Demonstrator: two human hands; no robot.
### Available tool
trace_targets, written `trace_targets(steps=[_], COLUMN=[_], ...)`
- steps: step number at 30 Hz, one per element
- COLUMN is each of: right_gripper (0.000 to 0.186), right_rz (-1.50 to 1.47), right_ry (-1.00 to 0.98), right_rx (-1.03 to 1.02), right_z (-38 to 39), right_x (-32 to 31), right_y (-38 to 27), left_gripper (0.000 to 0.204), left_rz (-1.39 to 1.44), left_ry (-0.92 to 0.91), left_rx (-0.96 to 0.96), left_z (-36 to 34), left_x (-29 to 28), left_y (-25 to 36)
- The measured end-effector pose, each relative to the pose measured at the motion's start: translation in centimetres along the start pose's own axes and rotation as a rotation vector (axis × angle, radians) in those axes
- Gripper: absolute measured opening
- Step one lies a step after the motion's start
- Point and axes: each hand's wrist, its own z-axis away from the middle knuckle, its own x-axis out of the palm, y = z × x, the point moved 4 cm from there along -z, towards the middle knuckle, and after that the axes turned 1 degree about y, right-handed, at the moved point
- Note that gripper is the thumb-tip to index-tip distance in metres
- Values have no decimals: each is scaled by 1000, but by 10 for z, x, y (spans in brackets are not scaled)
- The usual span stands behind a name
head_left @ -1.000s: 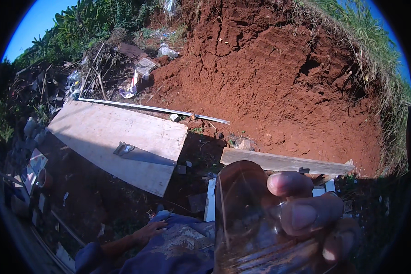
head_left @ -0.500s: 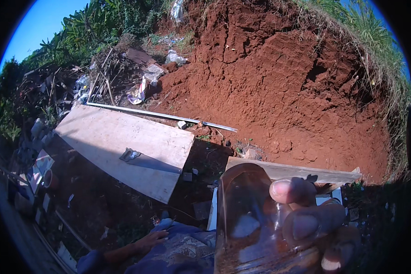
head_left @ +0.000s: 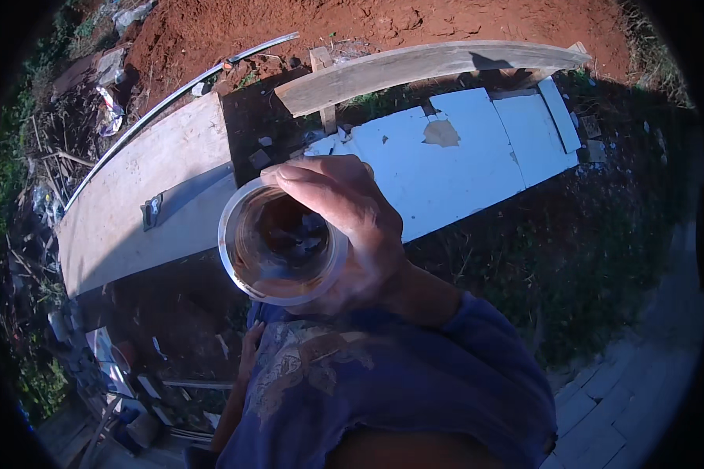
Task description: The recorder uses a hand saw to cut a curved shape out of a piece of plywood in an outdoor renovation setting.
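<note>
In front of my chest, my right hand (head_left: 350, 205) is wrapped round a clear plastic cup (head_left: 252, 270). The cup's round mouth faces up toward me, and the thumb lies along its rim. Dark brown shows inside; whether that is liquid or the ground seen through the plastic I cannot tell. My left hand (head_left: 252, 341) rests against the side of my blue shirt (head_left: 414, 375), seen mostly edge-on in shade. Its fingers look stretched out flat, with nothing visible in them.
A pale wooden panel (head_left: 164, 148) lies at left with a small tool (head_left: 151, 212) on it. White boards (head_left: 469, 168) lie ahead, behind them a raised wooden plank (head_left: 422, 76). A long thin strip (head_left: 145, 121) borders the red earth (head_left: 352, 23). Paving (head_left: 602, 414) shows lower right.
The cup has come down and away from close in front of the view, still in my right hand. The view has tilted downward, bringing the white boards and my shirt into sight.
</note>
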Motion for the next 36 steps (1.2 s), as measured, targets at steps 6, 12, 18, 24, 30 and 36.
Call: trace_targets(steps=[6,12,18,24,30,36], right_gripper=[93,85,78,81,84,103], right_rz=[389,795,941,1146,1130,1180], right_ry=[56,25,119,90,122,-51], right_rx=[559,988,1434,1448,1410,1483], right_z=[187,361,432,461,478,465], right_x=[-2,-68,-130,-183,-170,-160], right_y=[115,232,301,351,391,378], left_gripper=[63,64,71,72,76,80], left_rz=[164,286,284,-47,9,98], left_ry=[118,323,474,431,426,435], left_rx=[-70,-189,-392,-18,-74,-99], left_z=[18,10,40,26,34,35], left_x=[-14,-71,-84,-96,-82,-73], left_y=[52,102,144,178,181,179])
